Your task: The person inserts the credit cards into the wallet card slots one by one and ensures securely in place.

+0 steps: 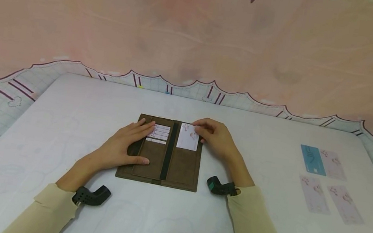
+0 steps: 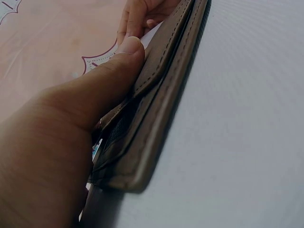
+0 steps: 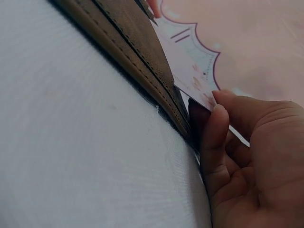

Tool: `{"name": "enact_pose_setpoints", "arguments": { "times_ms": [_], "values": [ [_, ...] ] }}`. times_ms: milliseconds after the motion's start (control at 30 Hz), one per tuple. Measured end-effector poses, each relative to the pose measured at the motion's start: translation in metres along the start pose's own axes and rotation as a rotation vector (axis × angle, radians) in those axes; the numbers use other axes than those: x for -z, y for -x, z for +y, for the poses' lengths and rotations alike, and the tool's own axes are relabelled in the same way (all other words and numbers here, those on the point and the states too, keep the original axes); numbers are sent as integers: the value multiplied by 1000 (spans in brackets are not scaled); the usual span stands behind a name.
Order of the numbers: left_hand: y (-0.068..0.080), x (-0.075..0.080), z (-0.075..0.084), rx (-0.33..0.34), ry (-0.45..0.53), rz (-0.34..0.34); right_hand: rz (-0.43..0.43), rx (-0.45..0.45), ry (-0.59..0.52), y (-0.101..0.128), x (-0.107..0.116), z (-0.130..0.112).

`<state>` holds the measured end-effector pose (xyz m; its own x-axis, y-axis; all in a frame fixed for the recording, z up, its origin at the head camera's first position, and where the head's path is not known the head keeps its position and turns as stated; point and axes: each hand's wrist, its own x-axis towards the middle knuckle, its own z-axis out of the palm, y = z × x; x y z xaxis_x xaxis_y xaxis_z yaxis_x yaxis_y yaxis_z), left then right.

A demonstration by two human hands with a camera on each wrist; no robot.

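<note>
Head view: one brown wallet [image 1: 156, 158], open on a white table [image 1: 157, 224]; left hand [image 1: 122, 144] laid over its left side, fingers straight, thumb apart; right hand [image 1: 218, 139] at one pale card [image 1: 188, 137] on the right side's upper part. Left wrist view: thumb resting on wallet. Right wrist view: card edge pinched, thumb against finger; best handled, I judge, square and unbent.

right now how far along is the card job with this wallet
Apparently done: slotted cards show their edges in the left half of the open brown wallet. In hand: the right hand pinches a floral card at the right half; the left hand rests on the wallet. Probably remaining, if it's being filled: one blue card and three pale floral cards on the white table, to the right.
</note>
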<state>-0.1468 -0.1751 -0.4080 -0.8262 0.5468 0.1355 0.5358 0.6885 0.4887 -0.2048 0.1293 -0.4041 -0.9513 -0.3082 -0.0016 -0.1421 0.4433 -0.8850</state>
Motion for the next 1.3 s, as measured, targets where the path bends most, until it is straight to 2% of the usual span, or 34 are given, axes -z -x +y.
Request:
{"name": "enact_pose_setpoints", "arguments": {
  "times_ms": [1300],
  "values": [
    [0, 0, 1, 10, 10, -2, -65, 57, 75, 3, 1, 0]
  ]
}}
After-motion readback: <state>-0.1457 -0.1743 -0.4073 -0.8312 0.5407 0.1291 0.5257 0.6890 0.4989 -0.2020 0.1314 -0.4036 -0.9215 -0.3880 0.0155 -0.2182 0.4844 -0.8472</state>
